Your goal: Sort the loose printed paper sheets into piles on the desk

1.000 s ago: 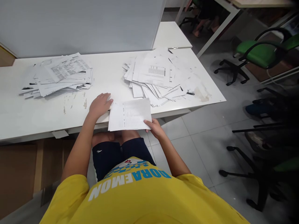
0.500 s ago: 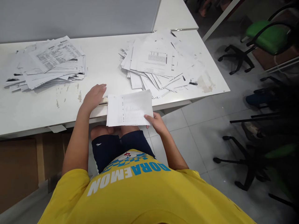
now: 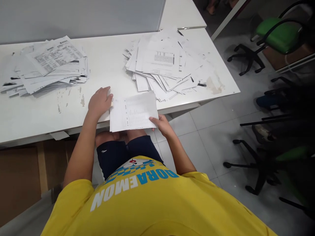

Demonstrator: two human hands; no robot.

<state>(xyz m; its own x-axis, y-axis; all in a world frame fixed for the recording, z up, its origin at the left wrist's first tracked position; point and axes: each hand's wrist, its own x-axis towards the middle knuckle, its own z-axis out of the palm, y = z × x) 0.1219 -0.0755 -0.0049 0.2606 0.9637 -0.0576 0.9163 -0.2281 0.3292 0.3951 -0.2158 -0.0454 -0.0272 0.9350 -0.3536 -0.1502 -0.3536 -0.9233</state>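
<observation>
I see the right hand (image 3: 163, 125) still pinching the printed sheet (image 3: 133, 111) at its 4 o'clock corner, left hand (image 3: 99, 102), fingers loose, now touching its 9 o'clock edge.

From my feed, a white worktop (image 3: 36, 114) runs across, a grey partition panel (image 3: 86, 16) behind it at twelve o'clock. Pale floor tiles (image 3: 214, 131) spread at three o'clock, with a green office chair (image 3: 280, 36) at two o'clock.

Left hand (image 3: 99, 101) flat, palm down; right hand (image 3: 161, 124) apparently pinching, both arms extended
</observation>
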